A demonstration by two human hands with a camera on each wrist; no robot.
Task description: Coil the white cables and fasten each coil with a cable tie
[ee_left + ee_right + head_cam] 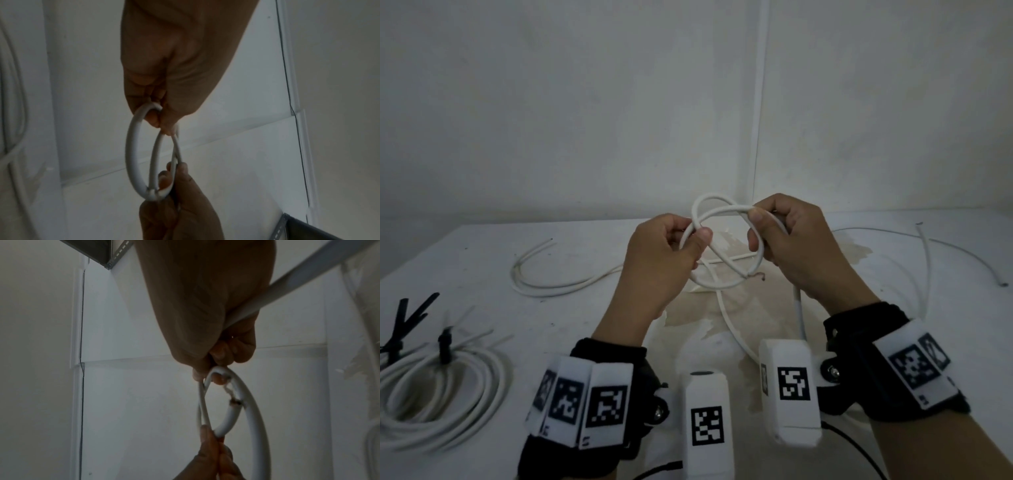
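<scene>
Above the white table [465,260] I hold a small coil of white cable [717,284] between both hands. My left hand [688,236] pinches the coil's left side [131,146] between thumb and fingers. My right hand [756,226] pinches its right side, and the cable's tail [799,311] runs down through that palm [287,283]. The cut end with bare wire [756,275] sticks out at the coil's lower right [236,402]. A finished coil [438,387] with a black cable tie [445,346] lies at the near left.
A second black tie [407,315] sticks up at the far left edge. Loose white cables lie on the table at left [541,281] and at right [928,260]. A stained patch [702,325] marks the tabletop under my hands. A white wall stands behind.
</scene>
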